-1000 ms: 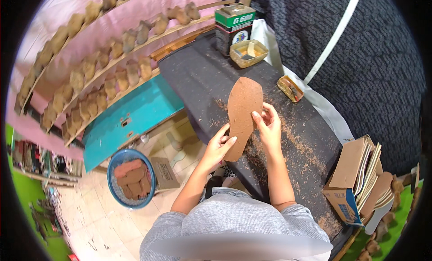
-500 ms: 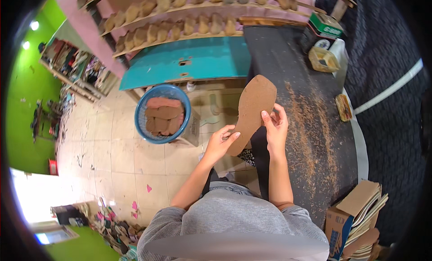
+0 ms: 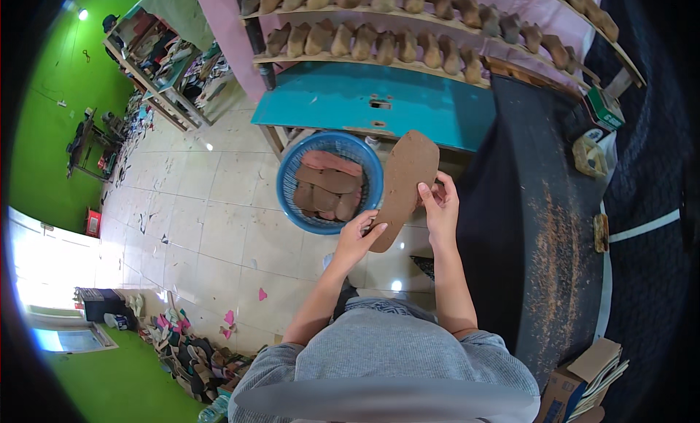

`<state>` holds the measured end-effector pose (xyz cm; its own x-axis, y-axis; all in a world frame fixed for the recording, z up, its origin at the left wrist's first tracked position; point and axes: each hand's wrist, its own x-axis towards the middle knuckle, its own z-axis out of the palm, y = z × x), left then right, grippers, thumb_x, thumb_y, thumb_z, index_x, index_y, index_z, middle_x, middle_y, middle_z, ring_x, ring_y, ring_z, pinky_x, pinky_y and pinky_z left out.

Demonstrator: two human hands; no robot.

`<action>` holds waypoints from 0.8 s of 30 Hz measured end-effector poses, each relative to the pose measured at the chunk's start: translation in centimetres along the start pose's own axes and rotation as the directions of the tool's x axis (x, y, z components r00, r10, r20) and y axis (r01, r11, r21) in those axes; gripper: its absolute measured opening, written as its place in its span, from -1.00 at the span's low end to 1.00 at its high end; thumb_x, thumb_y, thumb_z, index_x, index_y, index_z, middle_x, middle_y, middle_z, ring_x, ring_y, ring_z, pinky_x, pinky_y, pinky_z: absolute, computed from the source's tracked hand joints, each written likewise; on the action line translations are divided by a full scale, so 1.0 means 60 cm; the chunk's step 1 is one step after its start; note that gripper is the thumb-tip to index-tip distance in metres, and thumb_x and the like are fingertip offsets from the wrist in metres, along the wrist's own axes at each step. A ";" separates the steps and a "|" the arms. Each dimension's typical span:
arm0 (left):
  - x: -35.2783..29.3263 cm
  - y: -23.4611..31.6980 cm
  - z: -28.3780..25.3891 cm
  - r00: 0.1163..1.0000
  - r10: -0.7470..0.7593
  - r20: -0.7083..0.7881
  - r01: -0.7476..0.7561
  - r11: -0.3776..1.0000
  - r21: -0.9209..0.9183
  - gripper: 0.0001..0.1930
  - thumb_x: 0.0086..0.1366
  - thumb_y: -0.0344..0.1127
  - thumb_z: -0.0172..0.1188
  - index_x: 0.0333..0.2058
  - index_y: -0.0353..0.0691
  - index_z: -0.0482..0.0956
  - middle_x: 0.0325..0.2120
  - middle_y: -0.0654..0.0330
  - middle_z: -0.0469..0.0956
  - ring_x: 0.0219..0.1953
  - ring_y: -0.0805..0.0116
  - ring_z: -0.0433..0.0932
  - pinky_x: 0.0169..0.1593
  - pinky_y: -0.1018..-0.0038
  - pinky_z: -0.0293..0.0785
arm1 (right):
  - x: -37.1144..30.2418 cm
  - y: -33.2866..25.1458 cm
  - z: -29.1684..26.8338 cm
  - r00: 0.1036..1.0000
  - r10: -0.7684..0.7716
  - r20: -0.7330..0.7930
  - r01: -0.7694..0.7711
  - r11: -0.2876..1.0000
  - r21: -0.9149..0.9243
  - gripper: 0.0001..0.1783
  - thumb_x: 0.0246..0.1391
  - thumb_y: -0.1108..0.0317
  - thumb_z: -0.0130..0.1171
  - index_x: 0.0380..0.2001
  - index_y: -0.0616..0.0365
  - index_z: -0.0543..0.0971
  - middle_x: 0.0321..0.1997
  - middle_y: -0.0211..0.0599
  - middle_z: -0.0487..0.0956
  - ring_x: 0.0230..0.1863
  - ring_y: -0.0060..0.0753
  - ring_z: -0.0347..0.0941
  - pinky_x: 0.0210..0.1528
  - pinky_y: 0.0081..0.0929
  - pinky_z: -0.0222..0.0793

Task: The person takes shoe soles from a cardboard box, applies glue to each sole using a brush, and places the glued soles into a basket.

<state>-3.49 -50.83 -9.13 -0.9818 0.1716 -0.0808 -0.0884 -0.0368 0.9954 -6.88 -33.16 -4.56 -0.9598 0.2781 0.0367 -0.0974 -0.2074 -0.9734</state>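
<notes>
A flat brown shoe insole (image 3: 410, 176) is held up in front of me, tilted with its wide end away from my body. My left hand (image 3: 357, 241) pinches its narrow end between thumb and fingers. My right hand (image 3: 440, 206) grips its right edge near the middle, thumb on the upper face and fingers behind. Just left of the insole stands a round blue plastic basket (image 3: 286, 204) on the floor. Inside it lie several brown insoles (image 3: 324, 197) and a pinkish one (image 3: 332, 163).
A black-covered table (image 3: 536, 277) strewn with brown shavings runs along my right. Beyond the basket is a turquoise bench (image 3: 423, 106), under shelves of shoe lasts (image 3: 361, 42). A cardboard box (image 3: 565, 394) sits lower right; piled shoes (image 3: 197, 357) lie lower left.
My view and body have turned left, so the basket now appears nearer the insole and the black table farther right. Both hands keep hold of the insole, which has turned slightly.
</notes>
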 end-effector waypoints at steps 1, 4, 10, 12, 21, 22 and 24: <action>0.012 -0.007 -0.029 0.999 0.016 -0.031 -0.015 0.999 0.047 -0.67 0.20 -0.32 0.23 -0.10 -0.35 0.46 -0.32 0.17 0.58 -0.24 0.47 0.55 -0.15 0.55 0.43 | 0.007 0.013 0.026 1.000 0.019 0.002 -0.019 1.000 0.006 -0.70 0.06 0.40 0.22 -0.14 0.16 0.44 -0.37 -0.47 0.51 -0.29 -0.64 0.42 -0.26 -0.60 0.37; 0.045 -0.026 -0.127 1.000 -0.020 -0.016 0.020 0.999 0.028 -0.64 0.16 -0.30 0.27 -0.10 -0.34 0.49 -0.32 0.13 0.59 -0.25 0.43 0.56 -0.14 0.53 0.44 | 0.027 0.047 0.101 1.000 -0.015 0.014 0.015 1.000 -0.001 -0.67 0.04 0.47 0.20 -0.10 0.13 0.41 -0.27 -0.45 0.51 -0.18 -0.60 0.41 -0.14 -0.55 0.35; 0.107 -0.035 -0.274 0.996 -0.016 -0.084 0.033 0.978 0.205 -0.63 0.10 -0.27 0.31 -0.13 -0.32 0.54 -0.32 0.09 0.60 -0.27 0.41 0.55 -0.16 0.54 0.44 | 0.074 0.095 0.204 0.972 0.233 0.014 -0.231 0.953 0.193 -0.49 -0.01 0.57 0.15 0.03 0.08 0.30 -0.10 -0.33 0.48 -0.04 -0.54 0.38 -0.04 -0.54 0.31; 0.126 -0.048 -0.316 0.993 -0.034 -0.111 0.062 0.964 0.258 -0.63 0.10 -0.26 0.31 -0.14 -0.32 0.54 -0.33 0.11 0.60 -0.28 0.43 0.54 -0.18 0.55 0.43 | 0.083 0.096 0.241 0.966 0.258 0.012 -0.256 0.949 0.182 -0.50 -0.01 0.56 0.16 0.03 0.08 0.30 -0.07 -0.33 0.47 -0.03 -0.54 0.37 -0.03 -0.54 0.30; 0.181 -0.108 -0.323 0.962 -0.166 -0.217 0.165 0.986 -0.025 -0.75 0.15 -0.37 0.25 -0.21 -0.32 0.47 -0.42 0.27 0.51 -0.35 0.57 0.45 -0.27 0.62 0.37 | 0.161 0.223 0.288 0.932 0.299 0.206 -0.323 0.942 0.089 -0.68 0.08 0.40 0.17 -0.08 0.18 0.42 -0.20 -0.42 0.53 -0.12 -0.57 0.41 -0.03 -0.56 0.29; 0.181 -0.113 -0.314 0.952 -0.191 -0.238 0.194 0.981 -0.012 -0.77 0.15 -0.38 0.25 -0.23 -0.30 0.47 -0.44 0.29 0.50 -0.37 0.59 0.43 -0.28 0.63 0.36 | 0.163 0.227 0.292 0.922 0.341 0.184 -0.359 0.931 0.073 -0.67 0.09 0.40 0.16 -0.07 0.19 0.42 -0.19 -0.41 0.54 -0.13 -0.56 0.42 -0.05 -0.57 0.31; 0.187 -0.137 -0.310 0.946 -0.243 -0.214 0.231 0.970 -0.078 -0.77 0.15 -0.36 0.25 -0.24 -0.29 0.47 -0.45 0.28 0.49 -0.37 0.58 0.44 -0.27 0.62 0.37 | 0.176 0.248 0.298 0.906 0.389 0.167 -0.402 0.914 0.054 -0.67 0.09 0.40 0.16 -0.06 0.20 0.43 -0.19 -0.40 0.54 -0.15 -0.56 0.43 -0.08 -0.57 0.33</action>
<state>-16.93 -66.92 -19.19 -0.9434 -0.0394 -0.3293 -0.3259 -0.0729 0.9426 -23.15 -50.09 -14.61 -0.9515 0.0143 -0.3073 0.2829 -0.3519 -0.8923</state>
